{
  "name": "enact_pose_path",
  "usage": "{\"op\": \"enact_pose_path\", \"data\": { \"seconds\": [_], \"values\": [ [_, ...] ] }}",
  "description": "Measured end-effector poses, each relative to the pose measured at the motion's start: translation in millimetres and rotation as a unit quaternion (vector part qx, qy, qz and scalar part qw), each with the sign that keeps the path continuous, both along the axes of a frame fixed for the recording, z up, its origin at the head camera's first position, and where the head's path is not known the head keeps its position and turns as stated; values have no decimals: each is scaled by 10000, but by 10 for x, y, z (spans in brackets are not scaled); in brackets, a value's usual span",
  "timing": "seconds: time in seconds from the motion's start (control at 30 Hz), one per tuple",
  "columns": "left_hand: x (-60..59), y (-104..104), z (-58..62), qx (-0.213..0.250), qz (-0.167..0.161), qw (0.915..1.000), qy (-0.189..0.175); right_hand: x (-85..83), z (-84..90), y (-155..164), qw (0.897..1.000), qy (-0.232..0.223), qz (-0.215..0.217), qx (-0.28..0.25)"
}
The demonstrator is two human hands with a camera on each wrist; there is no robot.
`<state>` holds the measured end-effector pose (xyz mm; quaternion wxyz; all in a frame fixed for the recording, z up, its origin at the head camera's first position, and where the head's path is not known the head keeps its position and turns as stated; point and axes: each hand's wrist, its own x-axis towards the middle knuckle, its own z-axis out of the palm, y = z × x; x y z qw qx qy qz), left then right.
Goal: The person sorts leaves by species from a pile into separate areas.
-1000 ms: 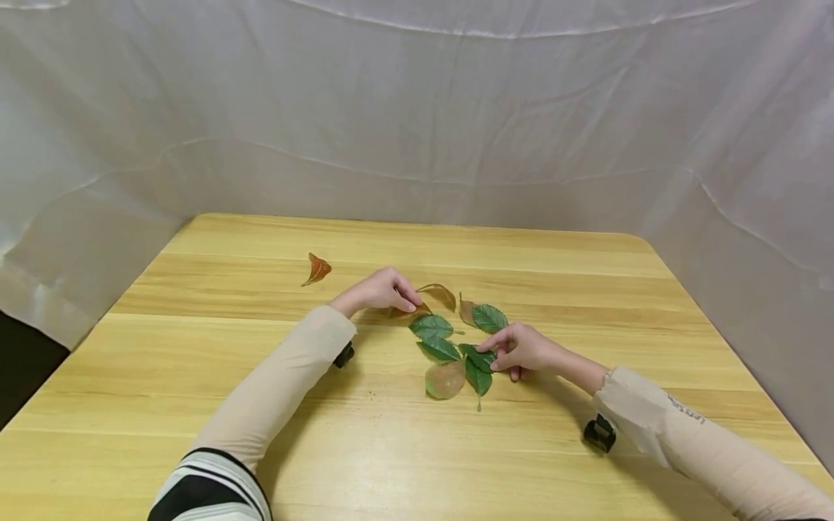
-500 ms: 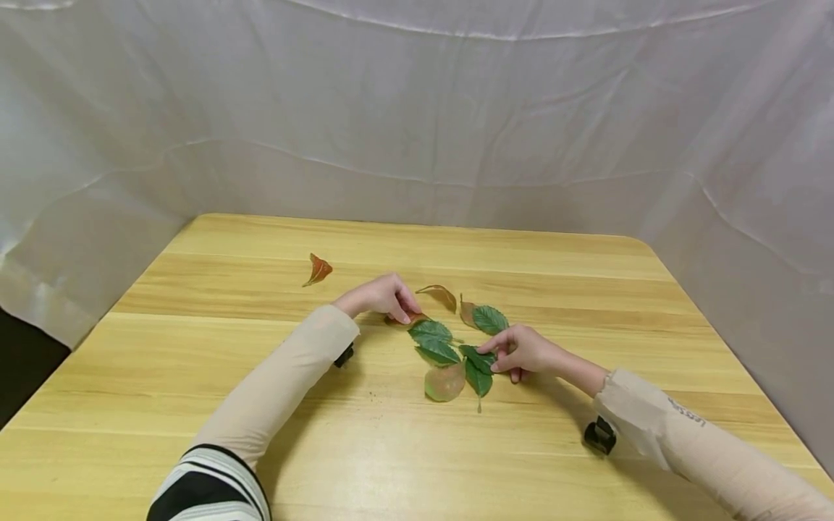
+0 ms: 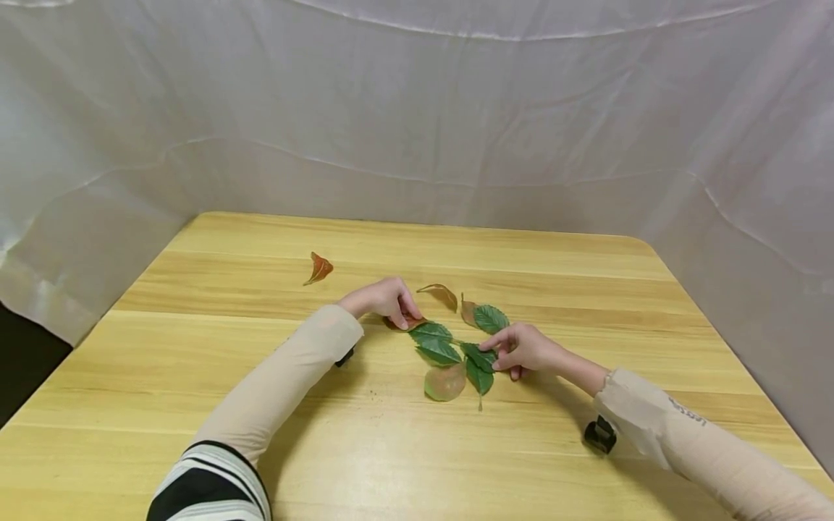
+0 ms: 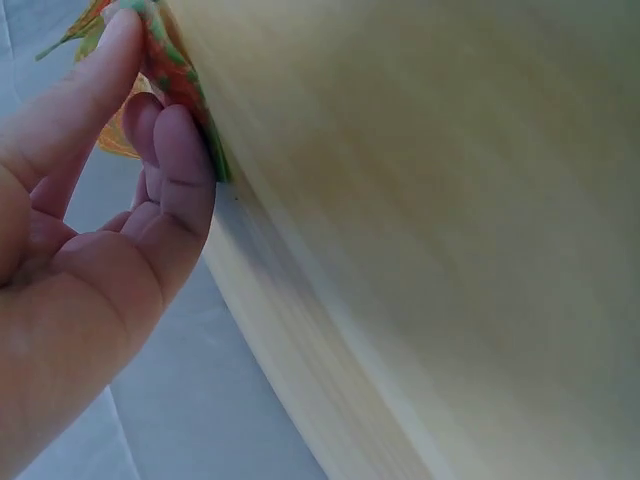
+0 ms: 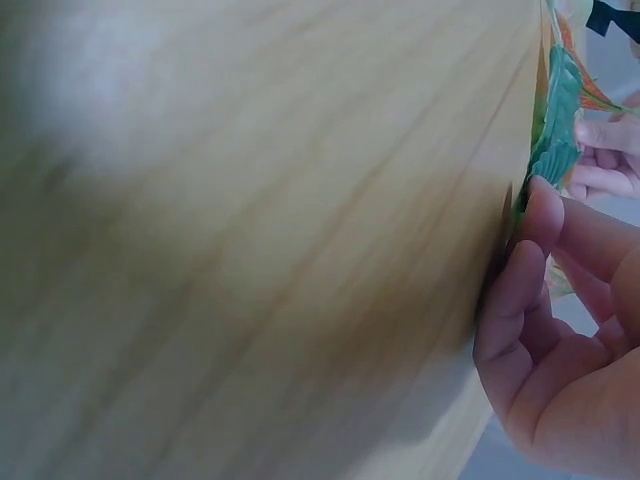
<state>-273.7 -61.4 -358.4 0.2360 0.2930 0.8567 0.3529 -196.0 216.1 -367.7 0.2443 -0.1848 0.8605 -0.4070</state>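
Several leaves lie clustered mid-table in the head view. My left hand [image 3: 404,318] rests at the cluster's left end with its fingers curled down on a reddish-brown leaf [image 3: 415,323]. The left wrist view shows thumb and fingertips [image 4: 185,140] pinching that red-green leaf [image 4: 165,60] against the wood. My right hand [image 3: 496,353] holds a dark green leaf [image 3: 478,357] between index finger and thumb. In the right wrist view its fingertips [image 5: 535,215] touch the green leaf [image 5: 555,120] at the table surface. Between the hands lie more green leaves [image 3: 431,333] and a pale round leaf [image 3: 445,382].
A lone red leaf [image 3: 318,268] lies apart at the back left. A curled brown leaf [image 3: 440,293] and a green leaf [image 3: 490,318] sit behind the cluster. The wooden table [image 3: 195,376] is ringed by white cloth [image 3: 417,108] on three sides.
My left hand has slid the reddish-brown leaf a little toward me and closer to the green leaves. The right hand has stayed almost still on its leaf.
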Motion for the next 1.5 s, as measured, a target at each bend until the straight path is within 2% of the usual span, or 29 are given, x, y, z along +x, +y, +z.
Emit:
{"op": "enact_pose_path", "data": {
  "seconds": [0.27, 0.53, 0.83, 1.1, 1.5],
  "values": [
    [-5, 19, -8, -323, 75, 9994, -78, 2, 7, 68, 9991, 92, 328, -244],
    [-7, 29, 7, -421, 105, 9989, -158, -41, 43, 144, 9971, 159, 541, -505],
    [-17, 56, 7, -418, 185, 9985, -290, -38, 92, 160, 9961, -121, 130, -861],
    [-25, 61, -9, -372, 82, 9985, -385, -57, 137, 200, 9961, 515, -284, -657],
    [-17, 53, 14, -518, 12, 9978, -423, -90, 196, 269, 9949, 520, -430, -749]
  ]
}}
